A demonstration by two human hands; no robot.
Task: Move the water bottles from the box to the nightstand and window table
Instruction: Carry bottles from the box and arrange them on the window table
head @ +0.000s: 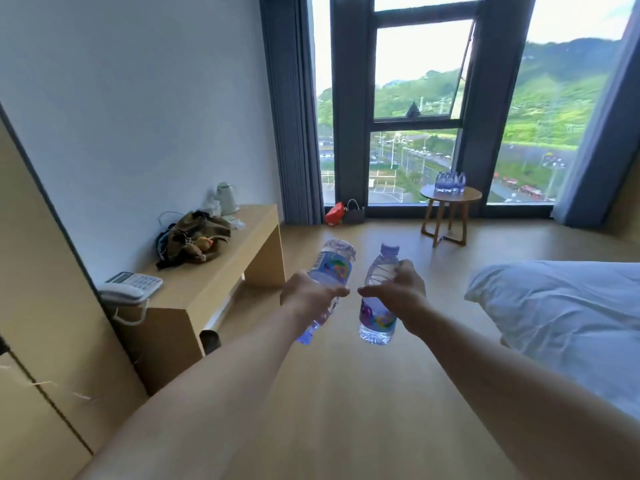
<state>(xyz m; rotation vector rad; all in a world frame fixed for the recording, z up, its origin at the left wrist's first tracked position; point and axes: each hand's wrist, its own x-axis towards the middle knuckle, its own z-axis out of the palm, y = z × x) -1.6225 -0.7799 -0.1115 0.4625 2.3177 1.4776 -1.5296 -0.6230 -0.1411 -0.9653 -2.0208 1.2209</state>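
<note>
1. Water bottles: two in transit, one per hand, carried at arm's length above the floor (346, 393), well short of the window.
2. Left bottle (330, 271) gripped around the middle by the left hand (310, 296), fingers wrapped round the body; upside down and tilted, cap toward the floor, base up and away. Probably grabbed quickly, with no care for which end is up.
3. Right bottle (379, 296) gripped by the right hand (398, 292) around the upper body, fingers curled round it, thumb stretched inward; upright, purple cap on top, so ready to be set down on its base.
4. One bottle in each hand, likely to halve the trips across the room.
5. Round window counter (467, 194) ahead by the glass, already carrying a tight cluster of bottles (449, 182) near its left side, leaving bare top at the right for more.
6. Judged heading: toward that counter, both arms pointing that way. Box and nightstand out of view.
7. Next move calls for turning the left bottle upright before setting it down.
8. Elsewhere: long wooden desk (221, 271) on the left with a phone (130, 289), a heap of clothing (194, 237) and a kettle (227, 199); bed (561, 313) at right; two bags (344, 213) on the floor under the window.
</note>
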